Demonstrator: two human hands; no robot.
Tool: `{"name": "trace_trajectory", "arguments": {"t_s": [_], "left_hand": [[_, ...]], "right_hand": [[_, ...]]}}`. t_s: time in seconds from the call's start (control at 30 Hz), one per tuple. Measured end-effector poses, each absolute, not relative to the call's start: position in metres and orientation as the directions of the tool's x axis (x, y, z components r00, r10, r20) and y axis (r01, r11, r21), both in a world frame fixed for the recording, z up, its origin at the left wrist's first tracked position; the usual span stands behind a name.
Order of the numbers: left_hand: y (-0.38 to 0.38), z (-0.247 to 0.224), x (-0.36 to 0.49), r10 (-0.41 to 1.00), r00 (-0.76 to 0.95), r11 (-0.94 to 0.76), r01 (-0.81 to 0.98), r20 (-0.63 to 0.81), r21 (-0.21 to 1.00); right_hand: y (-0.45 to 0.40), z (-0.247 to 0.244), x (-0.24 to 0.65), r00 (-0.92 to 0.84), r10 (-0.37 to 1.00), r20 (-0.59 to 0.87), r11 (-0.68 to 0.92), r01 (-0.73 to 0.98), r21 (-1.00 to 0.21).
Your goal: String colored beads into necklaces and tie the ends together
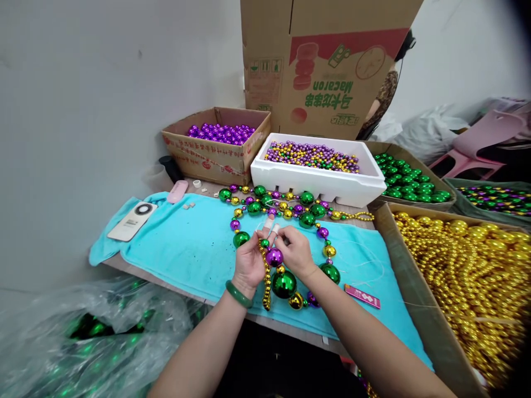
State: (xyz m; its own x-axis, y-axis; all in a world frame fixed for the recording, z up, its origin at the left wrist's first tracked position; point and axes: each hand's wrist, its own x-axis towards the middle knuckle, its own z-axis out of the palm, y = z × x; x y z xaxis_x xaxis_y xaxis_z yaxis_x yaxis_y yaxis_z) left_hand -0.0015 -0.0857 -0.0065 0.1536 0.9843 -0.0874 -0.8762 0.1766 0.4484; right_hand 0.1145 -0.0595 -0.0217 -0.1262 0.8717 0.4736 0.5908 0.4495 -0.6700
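My left hand (251, 260), palm up with tape on its fingertips and a green bangle (238, 294) on its wrist, is closed on the end of a bead necklace (284, 284). Large green, purple and gold shiny balls make up this necklace, which loops across the turquoise towel (194, 243). From the left palm hangs a short string of small gold beads (266, 282). My right hand (296, 251) is pinched against the left fingertips; whatever lies in its pinch is hidden. A thin pale thread shows by the left fingers.
Behind the towel stand a carton of purple balls (222, 134) and a white foam box (317, 179) of mixed beads. Green balls (409, 177) and gold bead strings (468, 276) fill boxes at right. A phone-like white device (131, 222) and a pink packet (362, 296) lie on the towel.
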Motion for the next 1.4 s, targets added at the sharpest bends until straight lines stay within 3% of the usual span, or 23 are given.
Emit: {"name": "trace_trajectory", "arguments": {"t_s": [0.13, 0.37, 0.47, 0.6, 0.73, 0.93, 1.07, 1.17, 1.4], "left_hand": [[-0.085, -0.006, -0.002, 0.99, 0.135, 0.138, -0.841, -0.044, 0.523], [-0.086, -0.007, -0.008, 0.988, 0.145, 0.066, -0.732, 0.06, 0.678], [-0.087, -0.009, -0.007, 0.974, 0.196, 0.048, -0.659, 0.11, 0.75], [-0.089, -0.009, -0.006, 0.971, 0.218, 0.065, -0.625, 0.094, 0.778], [-0.091, -0.006, -0.004, 0.979, 0.196, 0.082, -0.643, 0.059, 0.762], [-0.09, -0.008, 0.001, 0.993, 0.115, 0.087, -0.756, 0.001, 0.649], [-0.085, -0.012, -0.002, 0.992, 0.121, 0.122, -0.842, -0.037, 0.525], [-0.085, -0.012, -0.006, 0.985, 0.172, 0.163, -0.872, -0.022, 0.461], [-0.087, -0.013, -0.003, 0.986, 0.155, 0.165, -0.865, -0.062, 0.473]], "right_hand": [[-0.059, -0.022, 0.119, -0.209, 0.847, 0.49, 0.497, 0.638, -0.588], [-0.059, -0.014, 0.127, -0.394, 0.757, 0.52, 0.605, 0.723, -0.333], [-0.056, -0.003, 0.126, -0.457, 0.784, 0.42, 0.585, 0.771, -0.253], [-0.055, 0.017, 0.12, -0.417, 0.886, 0.203, 0.454, 0.87, -0.195], [-0.052, 0.021, 0.118, -0.401, 0.905, 0.144, 0.425, 0.869, -0.252], [-0.046, -0.001, 0.122, -0.444, 0.845, 0.297, 0.53, 0.768, -0.359], [-0.051, -0.01, 0.127, -0.328, 0.847, 0.418, 0.52, 0.673, -0.527], [-0.056, -0.016, 0.13, -0.253, 0.857, 0.45, 0.497, 0.641, -0.585], [-0.061, -0.02, 0.124, -0.195, 0.874, 0.445, 0.456, 0.643, -0.615]]}}
